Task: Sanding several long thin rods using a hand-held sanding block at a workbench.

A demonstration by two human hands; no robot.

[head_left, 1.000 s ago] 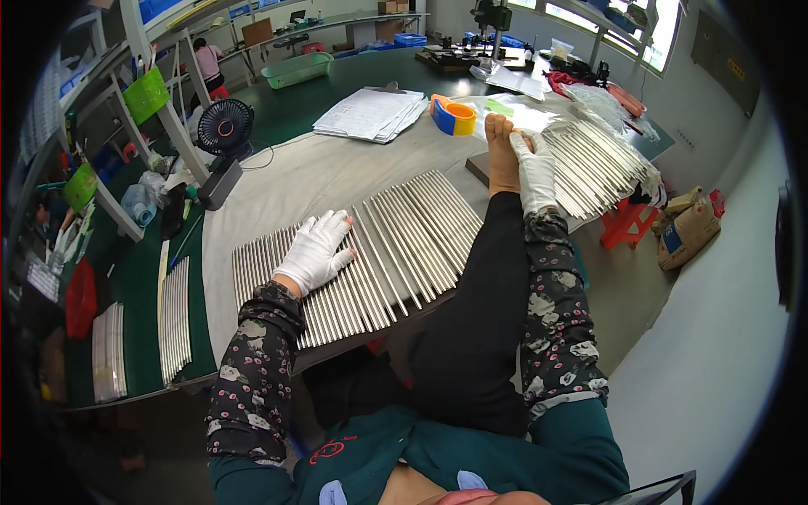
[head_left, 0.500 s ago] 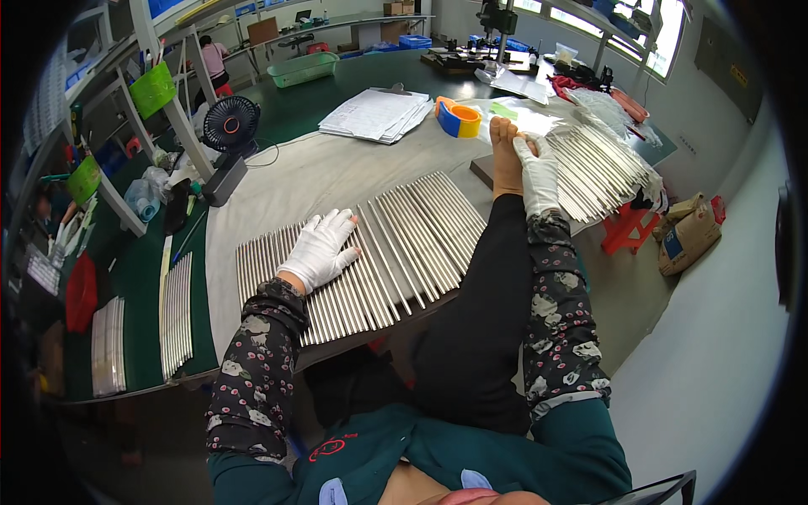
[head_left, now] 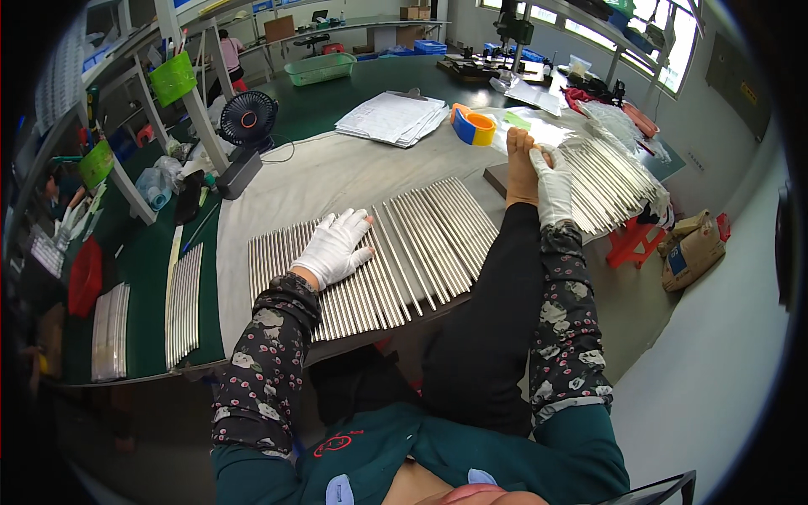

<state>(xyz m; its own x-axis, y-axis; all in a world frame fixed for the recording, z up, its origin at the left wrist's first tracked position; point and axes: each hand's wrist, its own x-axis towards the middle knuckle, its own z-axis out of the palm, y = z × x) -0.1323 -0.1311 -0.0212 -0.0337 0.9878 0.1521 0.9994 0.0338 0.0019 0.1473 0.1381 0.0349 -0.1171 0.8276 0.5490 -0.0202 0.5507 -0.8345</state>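
Long thin metal rods [head_left: 446,236] lie side by side in a broad row on a pale cloth at the table's front. My left hand [head_left: 335,250], in a white glove with bare fingertips, rests flat on the left half of that row, fingers spread. A narrow gap parts the rods just right of it. My bare foot [head_left: 521,172] is propped up at the table, right of the row. Along its right side lies my right hand [head_left: 552,187], gloved the same way, its fingers closed round the toes. More metal rods [head_left: 610,181] lie piled beyond that hand.
A stack of papers [head_left: 391,118], a roll of tape [head_left: 474,126] and a small black fan [head_left: 248,118] stand farther back. Two bundles of rods [head_left: 183,305] lie at the left. Below the right pile is a red stool [head_left: 631,244], near a sack [head_left: 692,257].
The whole view has shifted slightly, so the table's things sit a little farther right. Both hands keep their places, the left on the rods and the right at the foot.
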